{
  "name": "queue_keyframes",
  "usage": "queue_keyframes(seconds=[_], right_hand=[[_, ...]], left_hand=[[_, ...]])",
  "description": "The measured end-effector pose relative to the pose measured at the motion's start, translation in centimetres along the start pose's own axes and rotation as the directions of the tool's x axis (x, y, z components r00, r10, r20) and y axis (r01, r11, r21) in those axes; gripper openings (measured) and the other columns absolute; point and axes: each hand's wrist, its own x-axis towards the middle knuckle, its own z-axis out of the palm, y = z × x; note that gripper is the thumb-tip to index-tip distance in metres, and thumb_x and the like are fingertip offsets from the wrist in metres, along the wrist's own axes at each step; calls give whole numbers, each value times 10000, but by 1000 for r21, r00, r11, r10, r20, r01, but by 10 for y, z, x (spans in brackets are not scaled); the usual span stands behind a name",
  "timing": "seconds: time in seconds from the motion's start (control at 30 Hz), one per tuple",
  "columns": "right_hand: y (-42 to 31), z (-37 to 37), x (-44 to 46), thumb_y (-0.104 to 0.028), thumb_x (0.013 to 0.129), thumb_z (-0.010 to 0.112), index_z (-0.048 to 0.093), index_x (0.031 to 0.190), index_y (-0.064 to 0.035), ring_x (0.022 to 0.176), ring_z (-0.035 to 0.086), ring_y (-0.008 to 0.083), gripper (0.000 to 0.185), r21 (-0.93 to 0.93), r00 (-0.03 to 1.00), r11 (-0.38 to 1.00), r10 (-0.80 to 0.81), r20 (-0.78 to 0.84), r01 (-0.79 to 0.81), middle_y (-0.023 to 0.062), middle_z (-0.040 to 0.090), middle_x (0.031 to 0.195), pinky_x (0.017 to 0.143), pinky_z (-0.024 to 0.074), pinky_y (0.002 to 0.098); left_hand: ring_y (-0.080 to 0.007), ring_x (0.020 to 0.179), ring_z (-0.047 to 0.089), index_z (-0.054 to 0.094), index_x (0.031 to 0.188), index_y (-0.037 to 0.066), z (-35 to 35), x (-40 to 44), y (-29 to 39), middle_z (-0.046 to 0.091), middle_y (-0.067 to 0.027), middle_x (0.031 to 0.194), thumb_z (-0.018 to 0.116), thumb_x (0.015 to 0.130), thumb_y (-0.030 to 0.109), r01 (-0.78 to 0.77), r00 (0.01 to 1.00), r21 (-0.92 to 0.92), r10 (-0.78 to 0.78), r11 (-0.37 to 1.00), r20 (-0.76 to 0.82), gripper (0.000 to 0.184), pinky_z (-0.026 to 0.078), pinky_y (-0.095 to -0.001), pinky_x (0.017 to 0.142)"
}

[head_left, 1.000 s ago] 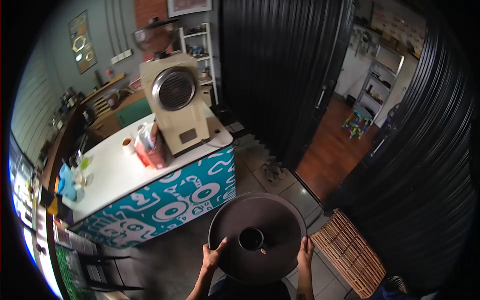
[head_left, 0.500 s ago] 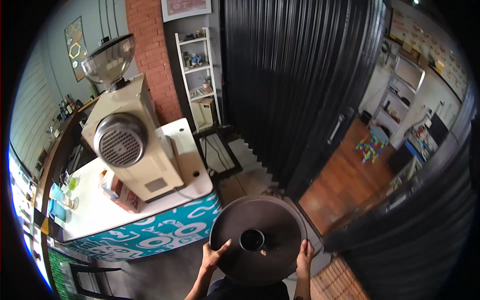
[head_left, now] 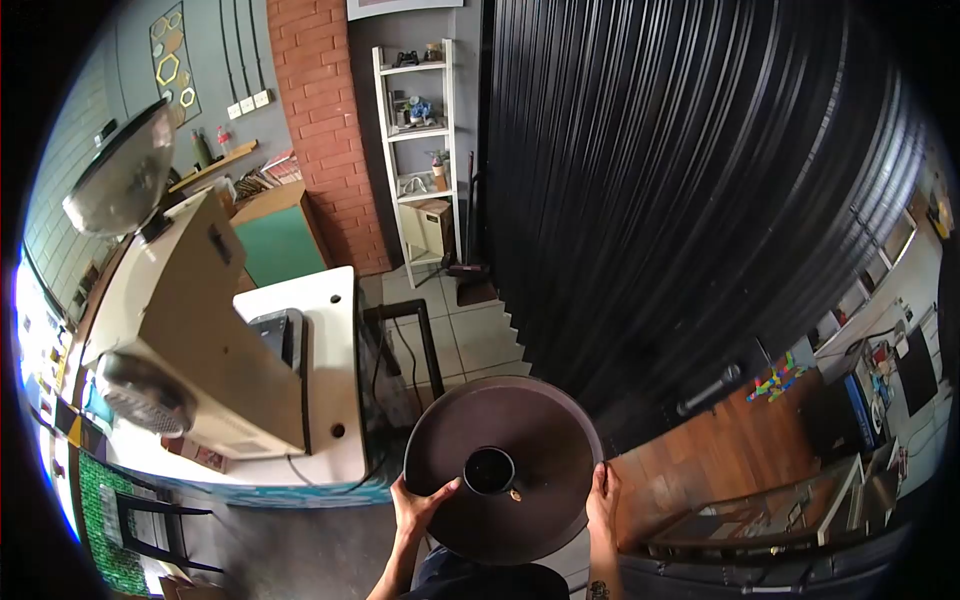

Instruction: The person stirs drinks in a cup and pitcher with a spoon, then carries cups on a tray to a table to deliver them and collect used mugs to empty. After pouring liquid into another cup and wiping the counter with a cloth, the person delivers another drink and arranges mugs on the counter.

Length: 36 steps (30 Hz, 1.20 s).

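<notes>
A round dark brown tray (head_left: 545,430) is held level in front of my body. On it, near the middle, stands a small black cup (head_left: 490,470), with a small tan object (head_left: 516,495) beside it. My left hand (head_left: 418,503) grips the tray's left edge, the thumb lying over the rim toward the cup. At the right edge, my right hand (head_left: 603,497) is closed on the rim, its other fingers partly hidden beneath.
A beige grinder (head_left: 200,320) with a clear hopper stands on a white counter (head_left: 335,375) at left. Behind are a white shelf rack (head_left: 418,130) and a brick pillar (head_left: 320,120). A black folding door (head_left: 650,180) spans the right, beside a wooden floor (head_left: 690,450).
The view has turned and moved forward past the counter, so the grinder now sits farther left and nearer. The tray stays in both hands with the cup on it.
</notes>
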Motion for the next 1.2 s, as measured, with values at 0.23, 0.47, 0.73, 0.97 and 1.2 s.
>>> queue_keyframes(seconds=[0.23, 0.47, 0.73, 0.97, 1.2], right_hand=[[-1, 33, 146, -263, 1033, 456, 516, 874, 36, 715, 464, 192, 345, -186, 996, 979, -89, -5, 86, 125, 464, 730, 672, 415, 371], [-48, 99, 261, -277, 1036, 455, 469, 813, 34, 692, 387, 157, 383, -103, 980, 977, -177, 85, 186, 87, 415, 690, 632, 377, 325], [-82, 228, 386, -262, 1031, 464, 509, 851, 56, 700, 441, 167, 369, -106, 946, 979, -134, 295, 172, 108, 467, 715, 656, 401, 338], [-98, 373, 523, -374, 1016, 510, 529, 1296, 23, 1192, 470, 231, 486, -210, 919, 978, 69, 387, 16, 150, 480, 1269, 1035, 372, 350], [-154, 505, 620, -408, 1013, 505, 523, 1300, 17, 1231, 463, 257, 514, -198, 833, 979, 73, 548, 44, 166, 452, 1320, 1040, 381, 362]], left_hand=[[-199, 842, 687, 644, 1061, -80, 77, 121, 20, 714, -138, 963, 912, 667, 216, 2, 1000, -154, 1, 988, 22, 560, 567, -324, 771], [-183, 824, 685, 650, 1056, -72, 104, 227, 50, 714, -126, 945, 869, 717, 168, 12, 998, -145, -20, 989, -58, 469, 568, -312, 754], [-180, 831, 686, 657, 1054, -66, 107, 334, 48, 717, -119, 947, 863, 730, 182, 96, 942, -243, -167, 965, -291, 456, 562, -317, 770], [-184, 831, 689, 662, 1062, -64, 118, 470, 42, 720, -126, 957, 869, 728, 201, 45, 847, -289, -190, 956, -496, 473, 560, -324, 775], [-166, 822, 679, 665, 1055, -55, 118, 584, 68, 715, -109, 941, 844, 757, 185, 4, 725, -299, -209, 954, -656, 422, 558, -311, 766]])
